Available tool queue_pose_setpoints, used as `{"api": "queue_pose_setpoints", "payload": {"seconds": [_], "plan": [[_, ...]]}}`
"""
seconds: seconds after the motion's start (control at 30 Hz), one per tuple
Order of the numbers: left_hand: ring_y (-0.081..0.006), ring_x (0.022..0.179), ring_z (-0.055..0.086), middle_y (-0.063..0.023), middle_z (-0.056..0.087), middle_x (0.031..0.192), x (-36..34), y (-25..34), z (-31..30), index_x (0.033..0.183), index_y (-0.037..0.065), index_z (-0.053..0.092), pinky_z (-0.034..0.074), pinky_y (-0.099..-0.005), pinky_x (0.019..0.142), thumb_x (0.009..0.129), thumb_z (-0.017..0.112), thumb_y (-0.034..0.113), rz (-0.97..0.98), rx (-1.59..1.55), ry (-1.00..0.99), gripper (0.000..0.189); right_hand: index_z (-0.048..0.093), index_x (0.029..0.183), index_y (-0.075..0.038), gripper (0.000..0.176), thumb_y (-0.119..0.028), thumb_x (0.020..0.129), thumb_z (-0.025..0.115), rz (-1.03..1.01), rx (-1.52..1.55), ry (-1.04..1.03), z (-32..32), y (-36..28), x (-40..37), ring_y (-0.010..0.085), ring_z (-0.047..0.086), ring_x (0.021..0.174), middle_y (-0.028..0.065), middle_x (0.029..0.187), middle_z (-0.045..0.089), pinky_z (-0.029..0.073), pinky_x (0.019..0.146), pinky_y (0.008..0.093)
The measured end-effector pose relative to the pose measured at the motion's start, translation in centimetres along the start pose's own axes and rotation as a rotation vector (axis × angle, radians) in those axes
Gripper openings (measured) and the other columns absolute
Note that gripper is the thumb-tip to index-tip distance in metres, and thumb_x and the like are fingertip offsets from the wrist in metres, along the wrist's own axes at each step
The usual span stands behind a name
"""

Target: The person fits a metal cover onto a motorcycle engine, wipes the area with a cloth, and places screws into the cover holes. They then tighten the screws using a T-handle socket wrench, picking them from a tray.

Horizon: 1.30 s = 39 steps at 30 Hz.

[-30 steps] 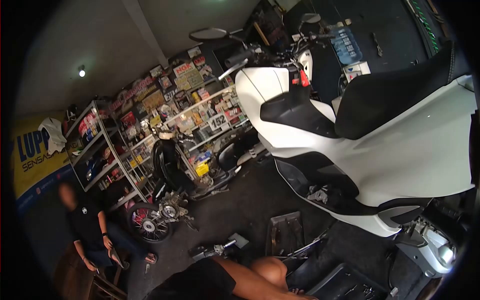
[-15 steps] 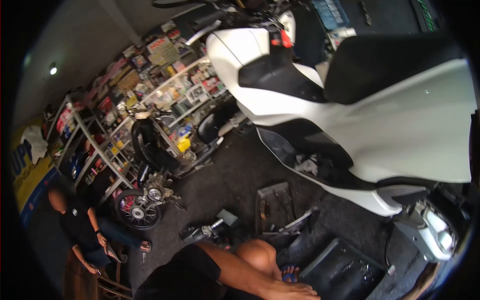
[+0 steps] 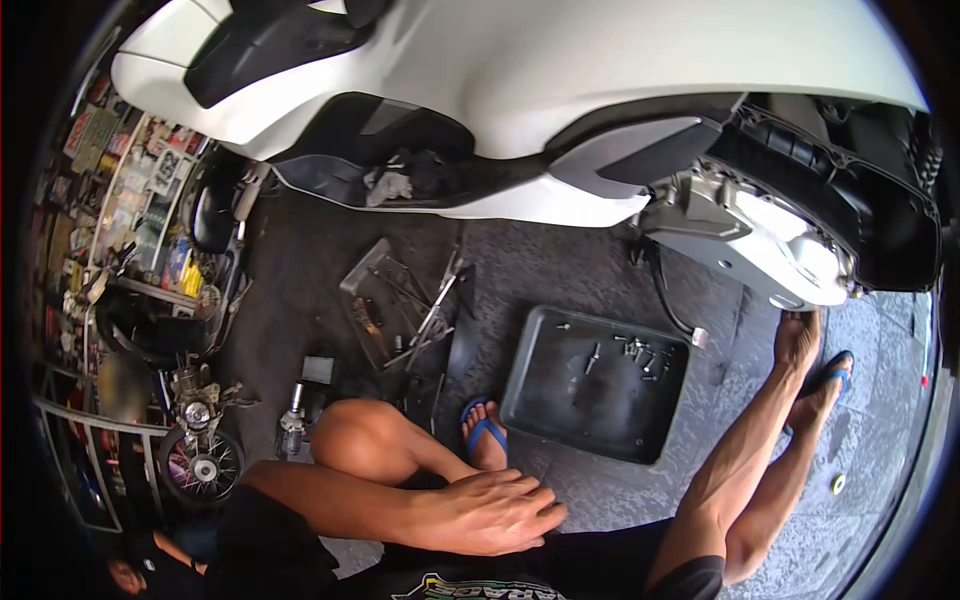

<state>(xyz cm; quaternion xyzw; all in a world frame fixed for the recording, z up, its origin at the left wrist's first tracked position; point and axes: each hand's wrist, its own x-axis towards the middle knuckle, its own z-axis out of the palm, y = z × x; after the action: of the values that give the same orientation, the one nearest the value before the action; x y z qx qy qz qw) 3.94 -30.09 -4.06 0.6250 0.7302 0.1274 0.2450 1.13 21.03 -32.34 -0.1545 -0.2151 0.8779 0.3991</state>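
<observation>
My left hand (image 3: 500, 512) rests palm down over my lap, its fingers loosely bent with nothing in them. At the right, my right hand (image 3: 797, 342) reaches up to the lower rear edge of the engine's silver casing (image 3: 735, 232); its fingertips are hidden there. The casing belongs to a white scooter (image 3: 520, 75), whose side has an open black housing (image 3: 890, 215). Between my arms, a black tray (image 3: 585, 420) on the floor holds several bolts (image 3: 640, 350).
A smaller tray (image 3: 362, 262) with long tools lies left of centre. Beside my left knee are a power tool (image 3: 292, 425) and a small box (image 3: 318, 370). Shelves of parts (image 3: 130, 205), a partly stripped motorcycle (image 3: 195, 410) and another person (image 3: 150, 565) are at the left.
The view has swung right and down, so the scooter and trays appear further left. More of my left hand and my right arm, with its hand at the casing, now shows.
</observation>
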Motion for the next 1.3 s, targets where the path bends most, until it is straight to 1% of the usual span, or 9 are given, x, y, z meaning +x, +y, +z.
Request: {"api": "queue_pose_setpoints", "payload": {"seconds": [0.67,0.73,0.87,0.9,0.93,1.1,1.17,1.23,1.3], "plan": [[-0.0228,0.082,0.061,-0.0108,0.058,0.089,0.3,-0.5,-0.8,0.111,-0.001,0.055,0.050,-0.0358,0.072,0.086,0.064,0.027,-0.021,-0.093,-0.039,0.039,0.054,0.126,0.000,0.033,-0.014,0.095,0.056,0.052,0.066,0.215,2.1,-0.2,0.4,0.0274,0.053,0.122,0.0127,0.129,0.059,0.041,0.106,0.0475],[-0.0135,0.087,0.063,-0.0105,0.060,0.091,0.7,-0.5,-1.6,0.105,0.002,0.054,0.047,-0.0279,0.084,0.094,0.052,0.020,-0.017,0.035,-0.180,0.021,0.054,0.126,-0.001,0.034,-0.015,0.095,0.056,0.072,0.075,0.258,3.1,-0.2,0.1,0.0272,0.053,0.122,0.0128,0.129,0.058,0.041,0.106,0.0477],[-0.0155,0.085,0.063,-0.0125,0.059,0.089,0.7,-0.5,-1.4,0.100,0.002,0.052,0.047,-0.0284,0.079,0.093,0.052,0.019,0.015,0.054,-0.179,0.019,0.053,0.127,-0.001,0.035,-0.019,0.097,0.054,0.079,0.028,0.269,3.8,-0.5,-1.1,0.0271,0.054,0.121,0.0123,0.129,0.058,0.042,0.104,0.0474],[-0.0187,0.082,0.061,-0.0110,0.058,0.088,0.6,-0.4,-1.1,0.105,0.001,0.054,0.049,-0.0315,0.075,0.090,0.058,0.023,-0.006,-0.019,-0.122,0.028,0.053,0.127,-0.001,0.035,-0.020,0.097,0.054,0.084,0.026,0.240,4.1,-0.5,-0.9,0.0272,0.054,0.121,0.0122,0.129,0.058,0.042,0.103,0.0469],[-0.0219,0.080,0.060,-0.0095,0.057,0.087,0.6,-0.5,-1.0,0.110,0.000,0.055,0.050,-0.0346,0.072,0.087,0.064,0.028,-0.027,-0.088,-0.062,0.038,0.054,0.125,-0.001,0.034,-0.021,0.098,0.052,0.089,0.023,0.238,4.4,-0.4,-1.0,0.0268,0.055,0.118,0.0116,0.127,0.059,0.044,0.101,0.0460],[-0.0211,0.079,0.060,-0.0088,0.056,0.086,0.6,-0.8,-0.8,0.108,0.000,0.055,0.049,-0.0342,0.071,0.086,0.065,0.028,-0.009,-0.084,-0.079,0.037,0.056,0.122,-0.002,0.032,-0.019,0.095,0.054,-0.032,-0.237,0.239,4.4,-0.3,-1.7,0.0246,0.057,0.113,0.0104,0.124,0.060,0.047,0.093,0.0422],[-0.0208,0.078,0.060,-0.0086,0.056,0.085,0.7,-1.0,-0.5,0.108,0.000,0.055,0.049,-0.0342,0.070,0.086,0.065,0.028,0.017,-0.094,-0.061,0.036,0.060,0.114,-0.002,0.027,-0.019,0.093,0.057,-0.201,-0.366,0.141,4.7,-0.3,-2.4,0.0251,0.061,0.105,0.0108,0.119,0.062,0.050,0.087,0.0421],[-0.0205,0.077,0.060,-0.0083,0.056,0.085,0.6,-0.8,-0.1,0.107,0.000,0.055,0.049,-0.0344,0.069,0.085,0.065,0.027,-0.015,-0.074,-0.075,0.036,0.065,0.103,0.002,0.021,-0.013,0.090,0.059,-0.481,-1.073,0.099,5.3,1.8,-4.2,0.0214,0.064,0.082,0.0114,0.098,0.065,0.052,0.066,0.0346],[-0.0203,0.076,0.060,-0.0082,0.056,0.084,0.4,-0.9,-0.1,0.108,0.000,0.056,0.049,-0.0343,0.069,0.085,0.065,0.027,0.001,-0.071,-0.068,0.036,0.065,0.104,0.005,0.023,-0.012,0.089,0.059,-0.131,-0.664,0.274,4.6,2.9,-5.5,0.0157,0.061,0.074,0.0081,0.086,0.066,0.051,0.061,0.0301]]}}
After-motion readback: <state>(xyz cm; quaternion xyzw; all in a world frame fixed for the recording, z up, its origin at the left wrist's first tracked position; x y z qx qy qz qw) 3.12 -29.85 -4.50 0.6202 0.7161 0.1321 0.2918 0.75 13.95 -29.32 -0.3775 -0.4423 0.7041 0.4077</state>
